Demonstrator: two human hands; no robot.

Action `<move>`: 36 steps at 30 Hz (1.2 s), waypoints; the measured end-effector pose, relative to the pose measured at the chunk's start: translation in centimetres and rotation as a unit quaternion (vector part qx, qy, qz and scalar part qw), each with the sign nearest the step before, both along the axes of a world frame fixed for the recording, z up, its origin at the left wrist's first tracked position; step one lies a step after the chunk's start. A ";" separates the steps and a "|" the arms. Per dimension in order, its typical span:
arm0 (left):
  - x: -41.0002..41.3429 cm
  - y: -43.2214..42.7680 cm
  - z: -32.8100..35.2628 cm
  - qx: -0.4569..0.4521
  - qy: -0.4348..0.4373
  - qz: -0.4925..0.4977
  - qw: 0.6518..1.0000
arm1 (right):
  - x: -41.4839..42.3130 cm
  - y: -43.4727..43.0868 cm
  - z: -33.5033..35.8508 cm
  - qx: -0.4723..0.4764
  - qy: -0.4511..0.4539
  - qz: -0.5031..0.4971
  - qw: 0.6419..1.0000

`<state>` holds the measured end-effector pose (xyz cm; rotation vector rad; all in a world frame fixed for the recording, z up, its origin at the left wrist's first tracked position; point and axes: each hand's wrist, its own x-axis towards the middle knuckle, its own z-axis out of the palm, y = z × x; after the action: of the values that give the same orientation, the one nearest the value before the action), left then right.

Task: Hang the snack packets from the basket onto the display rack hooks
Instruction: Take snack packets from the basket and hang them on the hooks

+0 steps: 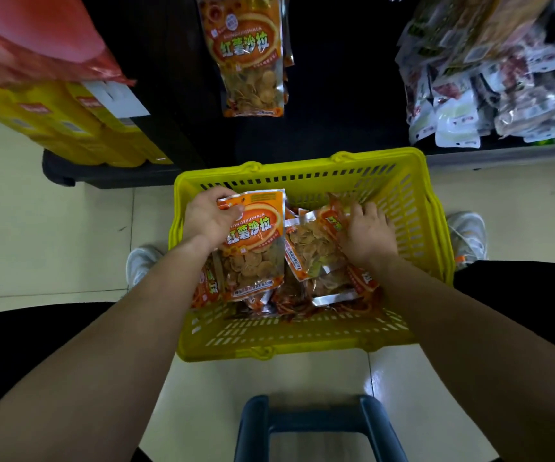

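Note:
A yellow plastic basket point(402, 195) stands on the floor between my feet, holding several orange snack packets. My left hand point(208, 216) grips the top corner of one orange packet point(256, 241), which stands face up at the basket's left side. My right hand point(367, 231) reaches into the right side, its fingers curled around the top of another orange packet point(309, 248) lying on the pile. On the dark display rack above, an identical orange packet point(246, 55) hangs from a hook that is hidden.
Yellow boxes point(69, 125) stack on a dark base at the left under a red bag point(33, 38). White and dark packets point(476, 95) crowd a shelf at the right. A dark blue stool frame point(319, 425) is below me. My white shoes flank the basket.

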<state>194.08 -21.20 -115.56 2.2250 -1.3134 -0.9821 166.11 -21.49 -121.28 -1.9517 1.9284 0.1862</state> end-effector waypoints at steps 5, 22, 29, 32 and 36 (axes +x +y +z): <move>-0.4 0.6 0.9 -0.002 -0.008 -0.011 1.000 | 0.0 0.0 1.1 0.021 -0.090 -0.058 0.994; -0.9 -0.1 9.3 -0.027 -0.100 -0.155 0.983 | -2.3 -2.2 10.7 -0.007 -0.120 0.013 0.993; 0.4 -0.1 16.2 -0.070 -0.095 -0.156 0.981 | -2.5 -2.4 19.3 -0.008 -0.112 0.136 0.984; 0.8 0.4 19.0 -0.095 -0.096 -0.157 0.978 | -2.3 -2.2 23.4 -0.022 -0.099 0.179 0.979; 1.1 1.0 21.2 -0.137 -0.086 -0.164 0.973 | -2.3 -1.6 27.7 -0.034 -0.109 0.215 0.970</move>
<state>195.13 -20.19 -94.40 1.9554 -1.8180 -0.6695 163.83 -23.09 -93.58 -2.3067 1.3753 0.0186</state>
